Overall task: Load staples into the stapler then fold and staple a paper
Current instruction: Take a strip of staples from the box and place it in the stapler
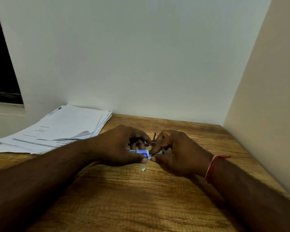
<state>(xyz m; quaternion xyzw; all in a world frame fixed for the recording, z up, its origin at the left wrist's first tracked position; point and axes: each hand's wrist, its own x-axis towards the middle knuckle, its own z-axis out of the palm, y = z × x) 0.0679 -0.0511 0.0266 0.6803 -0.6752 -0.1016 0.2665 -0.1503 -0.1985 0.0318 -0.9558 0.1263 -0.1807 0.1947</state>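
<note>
My left hand (122,144) grips a small blue staple box (141,153) between thumb and fingers, just above the wooden desk (141,198). My right hand (176,151) pinches at the box's right end, where a grey strip of staples (159,153) shows. Behind the hands, a metal part of the stapler (154,137) sticks up; most of the stapler is hidden by my fingers. A stack of white printed papers (60,128) lies at the back left of the desk.
A tiny white scrap (143,168) lies on the desk just in front of my hands. A small metal bit (123,120) sits near the back wall. White walls close in behind and on the right.
</note>
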